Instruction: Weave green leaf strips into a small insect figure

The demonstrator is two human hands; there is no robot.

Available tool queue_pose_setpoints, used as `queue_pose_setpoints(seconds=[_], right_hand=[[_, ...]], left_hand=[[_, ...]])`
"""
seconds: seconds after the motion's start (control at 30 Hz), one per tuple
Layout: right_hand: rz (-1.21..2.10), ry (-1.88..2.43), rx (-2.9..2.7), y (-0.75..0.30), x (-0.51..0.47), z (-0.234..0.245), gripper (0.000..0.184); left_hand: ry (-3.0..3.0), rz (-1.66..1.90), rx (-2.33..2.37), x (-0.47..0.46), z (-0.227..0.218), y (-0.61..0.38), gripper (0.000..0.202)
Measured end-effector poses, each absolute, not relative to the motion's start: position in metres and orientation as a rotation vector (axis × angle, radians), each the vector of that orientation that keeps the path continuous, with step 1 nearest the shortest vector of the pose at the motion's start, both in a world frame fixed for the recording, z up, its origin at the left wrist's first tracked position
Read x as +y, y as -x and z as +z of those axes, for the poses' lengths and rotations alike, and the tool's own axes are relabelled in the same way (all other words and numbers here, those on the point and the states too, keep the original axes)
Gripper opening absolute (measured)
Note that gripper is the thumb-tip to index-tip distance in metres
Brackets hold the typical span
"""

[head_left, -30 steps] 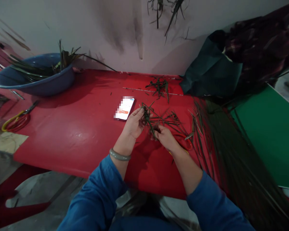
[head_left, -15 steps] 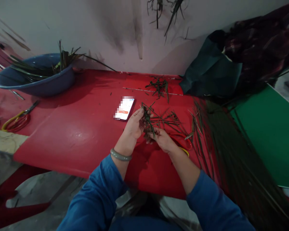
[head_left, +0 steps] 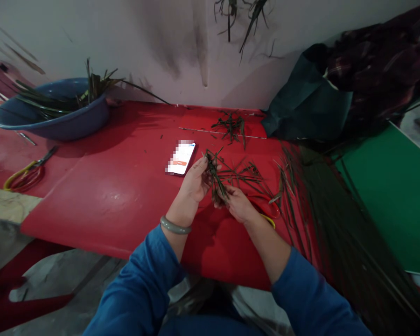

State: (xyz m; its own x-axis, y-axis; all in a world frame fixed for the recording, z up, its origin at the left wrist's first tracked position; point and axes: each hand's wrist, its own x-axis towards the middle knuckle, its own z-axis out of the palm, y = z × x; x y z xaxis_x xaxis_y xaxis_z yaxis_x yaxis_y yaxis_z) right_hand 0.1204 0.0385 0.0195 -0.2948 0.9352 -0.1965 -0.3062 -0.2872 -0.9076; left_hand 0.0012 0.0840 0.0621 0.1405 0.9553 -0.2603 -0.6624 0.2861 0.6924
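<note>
Between my hands is a small figure woven from dark green leaf strips (head_left: 215, 176), with thin ends sticking out at its top. My left hand (head_left: 197, 176) is closed around its upper part, thumb near the top. My right hand (head_left: 237, 203) pinches its lower end, where strips fan downward. Some fingertips are hidden behind the leaves. Just beyond my right hand lie loose leaf scraps (head_left: 243, 176). Under my right wrist, red and yellow scissor handles (head_left: 273, 209) show in part. A lit phone (head_left: 181, 158) lies beyond my left hand.
A blue basin (head_left: 61, 128) of long leaves stands at the left, with scissors (head_left: 26, 177) before it. Another woven leaf piece (head_left: 232, 125) lies near the wall. Long leaves (head_left: 353, 233) and a green board (head_left: 388, 196) occupy the right, below a dark green bag (head_left: 308, 100).
My right hand has shifted very slightly, and the lower leaf strips are a little more spread. My left hand stays almost in place, still holding the upper part.
</note>
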Motion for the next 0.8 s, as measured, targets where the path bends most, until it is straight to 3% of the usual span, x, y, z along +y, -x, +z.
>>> queue_pose_setpoints(seconds=[0.33,0.8], right_hand=[[1.551,1.022,-0.899,-0.1144,0.0404,0.0211,0.031],[1.587,1.019,-0.748,-0.1223,0.045,0.0187,0.032]], left_hand=[[-0.505,1.268,0.716,0.085,0.0589,-0.0012,0.013],[-0.54,1.184,0.665,0.0841,0.0572,-0.0047,0.012]])
